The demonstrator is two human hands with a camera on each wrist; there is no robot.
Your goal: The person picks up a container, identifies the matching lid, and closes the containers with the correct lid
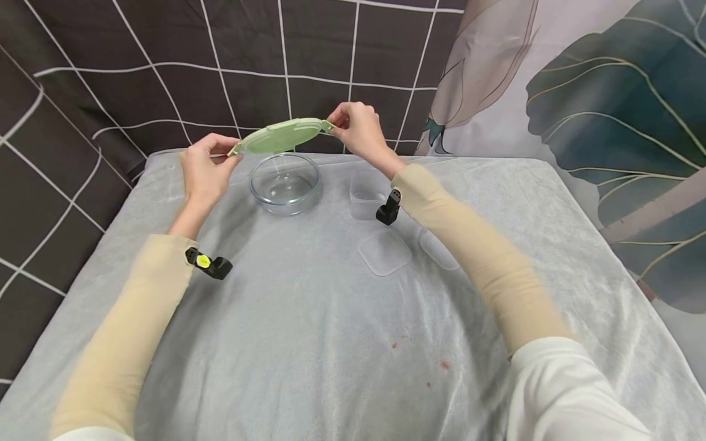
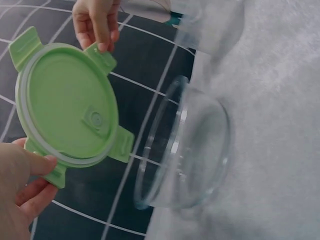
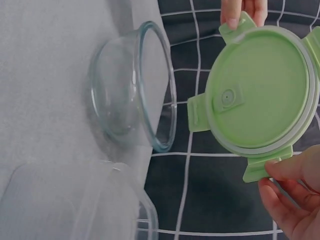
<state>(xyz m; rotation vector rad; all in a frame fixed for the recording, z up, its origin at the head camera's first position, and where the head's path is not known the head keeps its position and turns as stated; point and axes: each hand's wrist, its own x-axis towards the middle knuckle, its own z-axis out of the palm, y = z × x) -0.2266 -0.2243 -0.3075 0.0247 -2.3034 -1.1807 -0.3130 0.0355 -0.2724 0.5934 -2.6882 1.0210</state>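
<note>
Both hands hold up a round green lid (image 1: pixel 281 136) with a pale sealing ring and side locking tabs. My left hand (image 1: pixel 206 168) pinches one tab between thumb and fingers, also plain in the left wrist view. On the opposite side, my right hand (image 1: pixel 358 130) pinches another tab (image 3: pixel 257 169). The lid is raised and tilted, its underside with a small round valve (image 2: pixel 96 119) facing the wrist cameras. Below it, a round clear glass bowl (image 1: pixel 284 187) stands upright on the cloth, open at the top.
A clear plastic container (image 1: pixel 365 199) stands right of the bowl, partly behind my right wrist. Two flat translucent lids, one squarish (image 1: pixel 384 252) and one rounded (image 1: pixel 439 250), lie in front of it. Grey cloth (image 1: pixel 309 318) covers the table; a dark gridded curtain (image 1: pixel 248 49) hangs behind.
</note>
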